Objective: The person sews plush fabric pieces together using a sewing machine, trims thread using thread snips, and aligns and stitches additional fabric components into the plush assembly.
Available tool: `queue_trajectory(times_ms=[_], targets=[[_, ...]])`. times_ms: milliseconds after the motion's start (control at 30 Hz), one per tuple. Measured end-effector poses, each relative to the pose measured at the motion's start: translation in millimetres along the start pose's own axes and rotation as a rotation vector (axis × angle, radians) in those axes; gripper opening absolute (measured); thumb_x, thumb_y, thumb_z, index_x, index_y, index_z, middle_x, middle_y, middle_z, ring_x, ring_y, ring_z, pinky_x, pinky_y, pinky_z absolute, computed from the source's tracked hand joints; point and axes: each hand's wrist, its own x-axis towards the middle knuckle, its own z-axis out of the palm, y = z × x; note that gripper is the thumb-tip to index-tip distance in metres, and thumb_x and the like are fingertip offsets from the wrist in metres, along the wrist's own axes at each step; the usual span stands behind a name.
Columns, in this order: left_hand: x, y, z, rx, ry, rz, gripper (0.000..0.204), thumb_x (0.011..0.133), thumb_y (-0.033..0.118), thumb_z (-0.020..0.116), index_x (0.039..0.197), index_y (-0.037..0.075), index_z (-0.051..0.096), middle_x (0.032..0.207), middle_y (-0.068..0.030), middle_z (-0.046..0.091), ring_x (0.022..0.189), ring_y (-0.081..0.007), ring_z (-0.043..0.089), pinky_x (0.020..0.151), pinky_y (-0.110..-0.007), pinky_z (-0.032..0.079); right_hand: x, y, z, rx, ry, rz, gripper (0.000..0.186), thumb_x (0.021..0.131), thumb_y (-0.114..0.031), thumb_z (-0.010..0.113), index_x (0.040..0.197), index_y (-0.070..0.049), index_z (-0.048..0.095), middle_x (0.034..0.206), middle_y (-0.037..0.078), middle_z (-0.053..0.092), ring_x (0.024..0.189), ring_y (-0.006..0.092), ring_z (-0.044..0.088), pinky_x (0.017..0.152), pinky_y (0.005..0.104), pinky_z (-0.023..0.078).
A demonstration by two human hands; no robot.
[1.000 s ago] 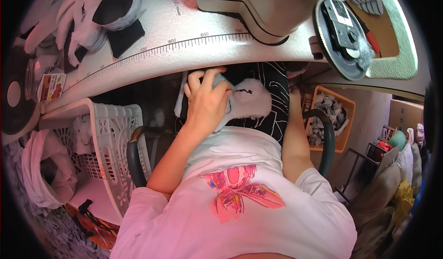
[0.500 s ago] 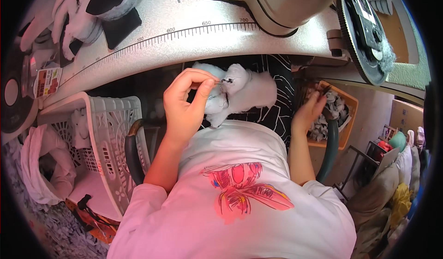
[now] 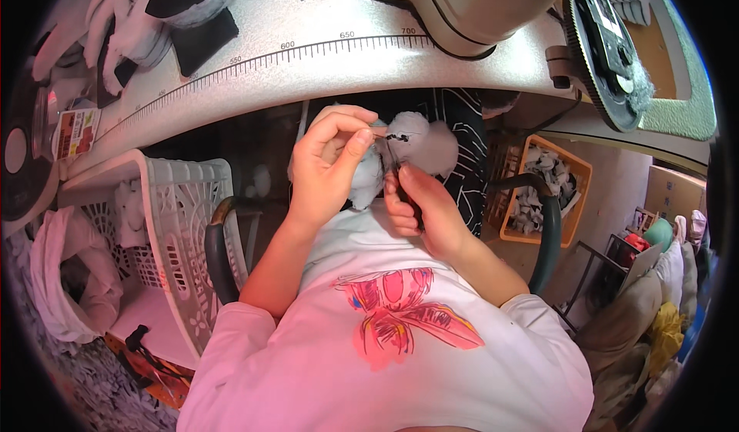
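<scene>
A fluffy white plush piece [image 3: 439, 149] lies in my lap, with small black marks along a seam or gap on its rounded part. My left hand [image 3: 329, 162] is at its left side, thumb and forefinger pinched on a thin thread beside those black marks. Close by on the right, my right hand [image 3: 427, 209] is closed round small dark-handled scissors [image 3: 391, 155]. Their blades point up, close to the plush and the left fingertips. Both hands partly cover the plush.
Ahead runs a pale machine table [image 3: 254, 85] with a printed scale, a beige machine body [image 3: 454, 5] and a black handwheel [image 3: 604, 62]. A white plastic basket [image 3: 192, 247] stands left; an orange crate [image 3: 573, 228] of fabric scraps stands right. Chair arms [image 3: 548, 247] flank me.
My right hand has swung in from above the orange crate to the plush, bringing the scissors. My left hand has shifted slightly right and still pinches beside the black marks.
</scene>
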Motion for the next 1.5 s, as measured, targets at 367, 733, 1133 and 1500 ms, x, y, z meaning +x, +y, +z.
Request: queue_trajectory(times_ms=[367,733,1133,1500], targets=[[-2.6,-2.7,-3.4,0.015,-0.019,0.004,0.003,0.093,-0.001,0.056,0.094,-0.004,0.058,0.113,-0.0099,0.054,0.098,-0.0131,0.059,0.087,-0.026,0.048,11.9,-3.8,-3.7,0.030,0.034,-0.057,0.030,0.103,-0.036,0.042,0.089,-0.010,0.046,0.056,-0.007,0.029,0.043,0.0033,0.019,0.039,0.0227,0.014],[-3.9,-4.6,0.2,-0.075,-0.015,-0.005,0.004,0.093,-0.002,0.056,0.095,-0.003,0.059,0.113,-0.0095,0.054,0.099,-0.0144,0.060,0.087,-0.027,0.048,0.9,-0.2,-1.2,0.012,0.053,-0.032,0.031,0.104,-0.036,0.039,0.094,-0.008,0.047,0.059,-0.005,0.030,0.046,0.0038,0.021,0.041,0.0222,0.016],[-6.9,-1.7,0.4,-0.114,-0.008,-0.044,0.005,0.095,0.001,0.054,0.095,-0.002,0.058,0.107,-0.0121,0.059,0.096,-0.0203,0.064,0.088,-0.033,0.051,3.3,1.3,-2.0,0.009,0.071,-0.100,0.029,0.103,-0.035,0.042,0.090,-0.009,0.046,0.059,-0.006,0.030,0.045,0.0038,0.020,0.041,0.0224,0.015],[-20.3,33.3,-4.7,0.681,0.049,0.051,0.018,0.082,0.004,0.069,0.079,0.006,0.051,0.071,-0.0037,0.054,0.064,-0.0134,0.052,0.055,-0.031,0.041,-42.4,-1.7,-36.8,-0.119,0.066,-0.142,0.032,0.103,-0.032,0.040,0.095,-0.003,0.048,0.060,-0.003,0.035,0.049,0.0042,0.025,0.043,0.0215,0.018]])
